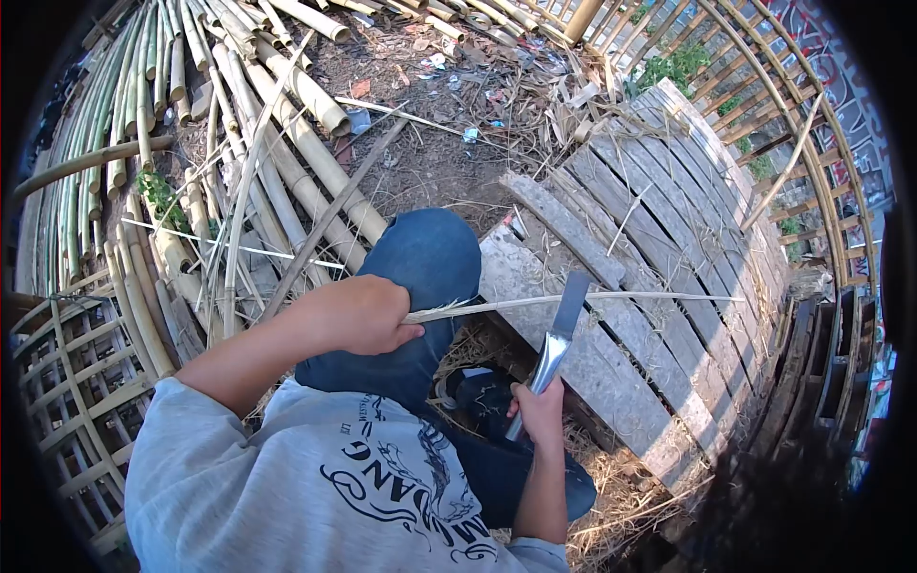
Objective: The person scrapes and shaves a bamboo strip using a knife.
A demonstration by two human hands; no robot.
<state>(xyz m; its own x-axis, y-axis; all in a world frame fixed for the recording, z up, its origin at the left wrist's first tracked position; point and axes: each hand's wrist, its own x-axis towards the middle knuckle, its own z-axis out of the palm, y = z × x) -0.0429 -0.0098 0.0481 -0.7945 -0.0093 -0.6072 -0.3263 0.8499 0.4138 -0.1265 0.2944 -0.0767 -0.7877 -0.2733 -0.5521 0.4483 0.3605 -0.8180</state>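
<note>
My left hand (366, 315) is closed around one end of a long, thin bamboo strip (659, 296), resting over my left knee. Frayed fibres stick up from the strip just beyond my fingers. The strip runs out to the right above the wooden slats. My right hand (539, 413) grips the shiny metal handle of a knife (571, 306), its flat grey blade pointing up and away from me. Blade and strip cross and appear to touch near the strip's middle. The palm side of my left hand is hidden.
A weathered wooden slatted platform (611, 349) lies to the right, with a loose plank (564, 227) on it. Many bamboo poles (306, 91) are piled at the left. Bamboo lattice fencing (812, 143) curves around the right. Shavings and litter (468, 134) cover the ground ahead.
</note>
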